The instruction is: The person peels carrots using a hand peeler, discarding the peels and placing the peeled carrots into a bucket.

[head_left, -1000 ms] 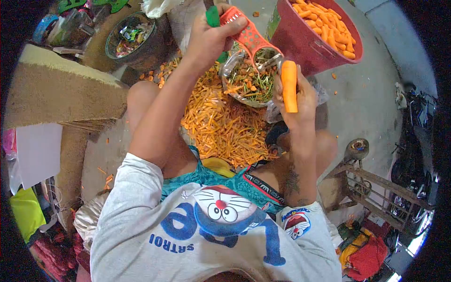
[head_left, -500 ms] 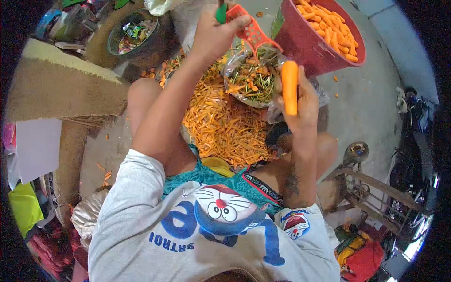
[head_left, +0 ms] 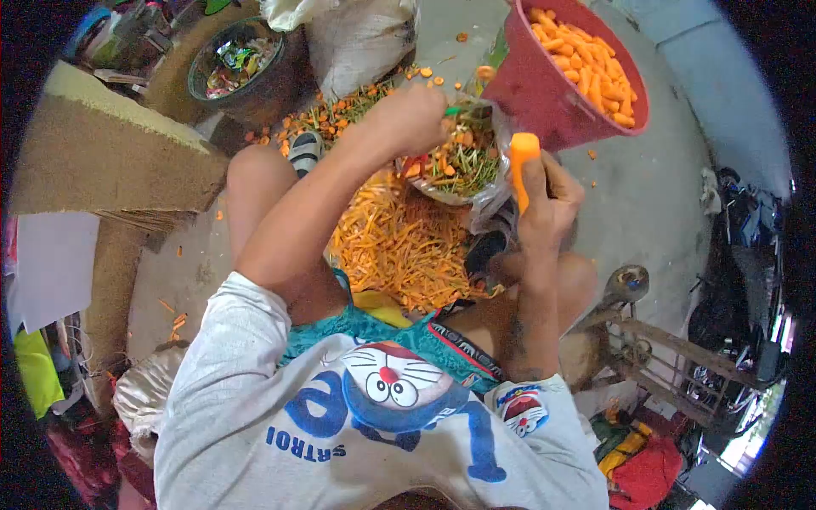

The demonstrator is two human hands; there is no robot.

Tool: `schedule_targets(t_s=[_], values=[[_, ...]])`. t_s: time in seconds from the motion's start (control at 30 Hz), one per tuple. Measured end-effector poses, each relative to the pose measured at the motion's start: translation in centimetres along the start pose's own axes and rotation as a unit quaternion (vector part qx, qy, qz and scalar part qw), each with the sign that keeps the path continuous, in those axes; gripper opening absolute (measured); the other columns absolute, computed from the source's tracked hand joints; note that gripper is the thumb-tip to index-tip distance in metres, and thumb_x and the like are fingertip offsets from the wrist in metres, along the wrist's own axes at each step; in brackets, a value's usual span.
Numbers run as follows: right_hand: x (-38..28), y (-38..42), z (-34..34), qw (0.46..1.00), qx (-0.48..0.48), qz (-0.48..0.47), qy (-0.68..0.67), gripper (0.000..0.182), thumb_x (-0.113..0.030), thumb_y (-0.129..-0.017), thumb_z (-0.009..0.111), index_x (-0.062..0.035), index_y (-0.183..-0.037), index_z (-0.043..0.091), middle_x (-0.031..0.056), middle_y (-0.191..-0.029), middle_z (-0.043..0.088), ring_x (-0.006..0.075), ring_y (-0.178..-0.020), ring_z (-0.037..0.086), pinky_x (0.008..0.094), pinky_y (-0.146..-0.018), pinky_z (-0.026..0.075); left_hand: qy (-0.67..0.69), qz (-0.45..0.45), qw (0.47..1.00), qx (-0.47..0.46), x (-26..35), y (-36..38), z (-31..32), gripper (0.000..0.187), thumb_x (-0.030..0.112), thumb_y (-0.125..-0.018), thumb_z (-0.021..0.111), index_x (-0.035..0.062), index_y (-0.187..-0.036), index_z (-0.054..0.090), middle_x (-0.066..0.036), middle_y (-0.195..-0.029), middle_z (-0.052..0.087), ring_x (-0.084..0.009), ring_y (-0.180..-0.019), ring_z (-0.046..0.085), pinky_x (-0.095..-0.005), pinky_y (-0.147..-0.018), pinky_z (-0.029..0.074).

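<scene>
My left hand point(head_left: 415, 119) is closed in a fist around a green-handled tool point(head_left: 456, 110); only a short green part sticks out, and its blade is hidden. Below the fist, a bit of red point(head_left: 414, 165) shows at the edge of a plastic-lined basin point(head_left: 442, 197) of carrot tops and stems. My right hand point(head_left: 551, 200) grips a peeled carrot point(head_left: 522, 166), held upright with its flat cut end facing up. A heap of carrot peelings point(head_left: 395, 246) lies on the floor between my legs.
A red tub point(head_left: 544, 102) full of peeled carrots stands beyond my right hand. A dark bin point(head_left: 204, 81) of wrappers and a white sack point(head_left: 357, 42) are at the upper left. Cut carrot ends point(head_left: 361, 102) lie near the sack. A wooden frame point(head_left: 680, 344) stands on the right.
My left hand has dropped toward the basin and turned over; the orange perforated peeler beside it is mostly out of sight. My right hand has shifted slightly, tilting the carrot's cut end up.
</scene>
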State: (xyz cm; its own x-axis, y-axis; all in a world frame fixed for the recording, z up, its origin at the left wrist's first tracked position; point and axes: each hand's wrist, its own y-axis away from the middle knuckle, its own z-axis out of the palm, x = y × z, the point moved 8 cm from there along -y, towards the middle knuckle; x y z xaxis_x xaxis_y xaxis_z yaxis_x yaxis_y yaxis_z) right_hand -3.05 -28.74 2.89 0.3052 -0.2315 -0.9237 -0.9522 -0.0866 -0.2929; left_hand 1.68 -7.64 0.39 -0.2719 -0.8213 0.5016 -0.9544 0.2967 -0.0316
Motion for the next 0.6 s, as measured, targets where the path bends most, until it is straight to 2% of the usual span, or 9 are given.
schedule_targets(t_s=[0.1,0.13,0.17,0.23,0.3,0.4,0.47,0.53,0.6], values=[[1.5,-1.6,-0.8,0.987,0.055,0.065,-0.137,0.032,-0.026,-0.097,0.075,0.0046,-0.104,0.074,0.0028,-0.091,0.073,0.0068,-0.079,0.061,0.0257,-0.066,0.049,0.031,-0.014,0.999,0.016,0.7,0.4,-3.0,0.026,0.017,-0.084,0.065,-0.0047,-0.098,0.066,-0.03,-0.089,0.069,-0.0464,-0.088,0.069,-0.0532,-0.081,0.055],[1.7,-3.6,-1.4,0.969,0.077,0.122,-0.201,0.039,-0.032,-0.097,0.074,0.0041,-0.111,0.071,0.0032,-0.089,0.072,0.009,-0.075,0.061,0.0267,-0.065,0.05,0.045,-0.01,0.998,0.041,0.3,0.4,-3.6,0.025,0.017,-0.084,0.065,-0.0042,-0.098,0.066,-0.03,-0.089,0.069,-0.0467,-0.088,0.069,-0.0527,-0.081,0.055],[3.0,-5.7,-2.2,0.943,0.099,0.179,-0.263,0.046,-0.037,-0.098,0.073,0.0036,-0.118,0.068,0.0035,-0.088,0.071,0.0112,-0.07,0.061,0.0276,-0.065,0.051,0.059,-0.008,0.996,0.063,-0.1,0.5,-4.1,0.025,0.017,-0.084,0.065,-0.0036,-0.099,0.066,-0.029,-0.089,0.07,-0.047,-0.088,0.069,-0.0522,-0.08,0.054],[8.4,-12.5,-6.4,0.876,0.022,0.183,-0.446,0.052,-0.043,-0.099,0.068,0.0009,-0.126,0.062,0.0053,-0.092,0.071,0.0153,-0.073,0.063,0.0281,-0.065,0.052,0.045,-0.021,0.996,0.07,-1.6,0.7,-4.3,0.025,0.016,-0.084,0.065,-0.0038,-0.099,0.066,-0.029,-0.089,0.069,-0.0468,-0.088,0.069,-0.0514,-0.08,0.054],[8.8,-15.9,-8.8,0.793,0.038,0.184,-0.58,0.051,-0.043,-0.102,0.064,-0.0009,-0.13,0.06,0.007,-0.097,0.072,0.0176,-0.08,0.066,0.029,-0.067,0.053,0.03,-0.036,0.995,0.09,-2.2,1.2,-5.1,0.025,0.015,-0.083,0.065,-0.004,-0.1,0.066,-0.029,-0.088,0.069,-0.0467,-0.089,0.068,-0.0506,-0.079,0.053],[8.3,-16.0,-6.4,0.811,0.013,0.185,-0.555,0.048,-0.042,-0.101,0.064,-0.0022,-0.128,0.063,0.0089,-0.106,0.071,0.0177,-0.086,0.065,0.0314,-0.068,0.053,0.047,-0.004,0.988,0.146,-1.8,2.2,-7.5,0.025,0.013,-0.083,0.066,-0.0045,-0.1,0.065,-0.03,-0.087,0.068,-0.0469,-0.088,0.068,-0.0506,-0.077,0.053],[13.4,-15.7,-2.2,0.825,-0.087,0.222,-0.512,0.046,-0.039,-0.099,0.065,-0.0028,-0.128,0.065,0.0105,-0.114,0.071,0.018,-0.086,0.064,0.0334,-0.07,0.053,0.052,-0.004,0.983,0.178,-1.7,2.7,-9.0,0.024,0.013,-0.083,0.066,-0.0045,-0.099,0.065,-0.03,-0.087,0.067,-0.0478,-0.086,0.067,-0.0507,-0.077,0.053],[18.4,-14.4,3.2,0.897,-0.101,0.289,-0.318,0.043,-0.034,-0.101,0.06,-0.0026,-0.129,0.066,0.0095,-0.118,0.071,0.0177,-0.088,0.066,0.0324,-0.071,0.053,0.058,-0.013,0.98,0.19,-3.1,2.9,-10.4,0.024,0.014,-0.084,0.066,-0.0044,-0.099,0.065,-0.03,-0.086,0.067,-0.0485,-0.085,0.067,-0.0507,-0.076,0.053],[21.1,-11.4,8.7,0.916,-0.124,0.336,-0.179,0.039,-0.03,-0.103,0.053,-0.0034,-0.128,0.067,0.0063,-0.11,0.073,0.0168,-0.085,0.068,0.0305,-0.067,0.052,0.073,-0.024,0.98,0.185,-3.8,3.0,-11.3,0.024,0.014,-0.084,0.066,-0.0044,-0.099,0.066,-0.03,-0.084,0.067,-0.0496,-0.085,0.067,-0.0503,-0.076,0.054]])
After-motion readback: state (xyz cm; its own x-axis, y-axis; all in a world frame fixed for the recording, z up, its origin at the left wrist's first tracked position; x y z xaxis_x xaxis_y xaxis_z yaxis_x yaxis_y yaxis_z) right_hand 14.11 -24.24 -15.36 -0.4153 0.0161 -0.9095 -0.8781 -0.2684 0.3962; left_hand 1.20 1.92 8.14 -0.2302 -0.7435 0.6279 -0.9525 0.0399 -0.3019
